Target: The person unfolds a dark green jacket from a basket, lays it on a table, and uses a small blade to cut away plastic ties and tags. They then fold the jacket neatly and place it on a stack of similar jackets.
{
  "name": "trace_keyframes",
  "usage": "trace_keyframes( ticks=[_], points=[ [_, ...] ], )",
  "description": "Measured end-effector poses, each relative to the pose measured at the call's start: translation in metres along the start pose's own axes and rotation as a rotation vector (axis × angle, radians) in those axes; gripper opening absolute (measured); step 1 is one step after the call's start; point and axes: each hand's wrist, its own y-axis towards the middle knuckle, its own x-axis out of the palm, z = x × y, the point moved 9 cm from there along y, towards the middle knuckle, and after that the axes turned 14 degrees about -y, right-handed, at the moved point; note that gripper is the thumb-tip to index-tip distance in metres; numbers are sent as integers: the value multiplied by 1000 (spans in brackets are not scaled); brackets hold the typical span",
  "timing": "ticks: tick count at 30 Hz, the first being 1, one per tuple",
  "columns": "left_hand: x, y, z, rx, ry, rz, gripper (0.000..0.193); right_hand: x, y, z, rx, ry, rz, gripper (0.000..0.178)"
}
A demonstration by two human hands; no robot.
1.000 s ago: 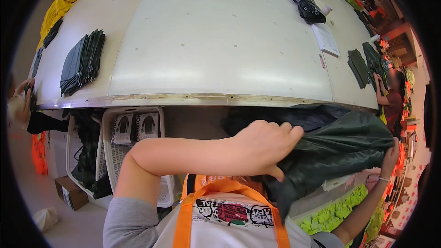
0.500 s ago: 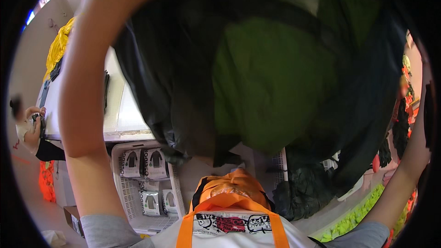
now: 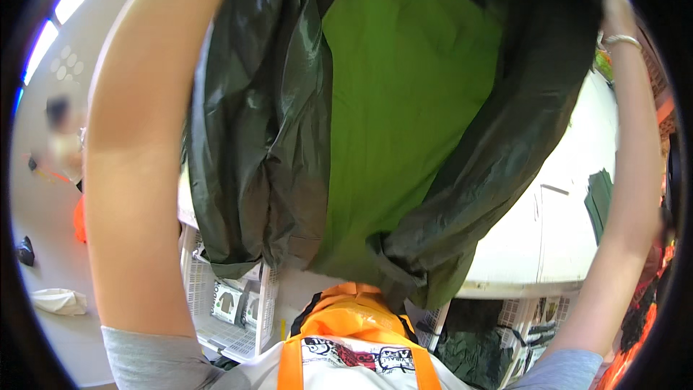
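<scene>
The garment (image 3: 404,123) has a plain leaf-green middle panel (image 3: 415,87) and blackish-green coat sleeves (image 3: 267,123). The tabletop (image 3: 520,253) is white, and the folded stack (image 3: 598,202) is dark green. The basket (image 3: 258,343) is white, and its packets (image 3: 226,303) are white with a printed dark coat. The wearer's shirt sleeves (image 3: 144,354) are grey, the straps (image 3: 291,367) orange, the chest print (image 3: 357,354) black and red on white.

I hold the jacket (image 3: 411,123) up before me, hanging loose, its top edge out of sight. The green middle is spread wide; shiny, creased dark sleeves (image 3: 260,130) hang on both sides, the right curving inward.
</scene>
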Motion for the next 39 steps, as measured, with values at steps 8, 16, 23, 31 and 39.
trace_keyframes(
  ticks=[8, 16, 23, 31, 39],
  points=[
    [374, -301, -10, -14, -309, -536, 71, 338, -247, 344, 19, -245, -1028, 72],
    [234, -624, -7, -543, -182, -1137, 79, 160, -512, 267, 66, -672, -1357, 79],
    [307, -642, -50, -506, -147, -947, 72, 207, -551, 349, 84, -744, -1155, 70],
    [291, -620, -110, -598, -362, -703, 72, 265, -486, 189, -140, -451, -764, 36],
    [221, -642, -140, -722, -279, -630, 67, 330, -709, 104, 1018, 153, -1181, 23]
  ],
)
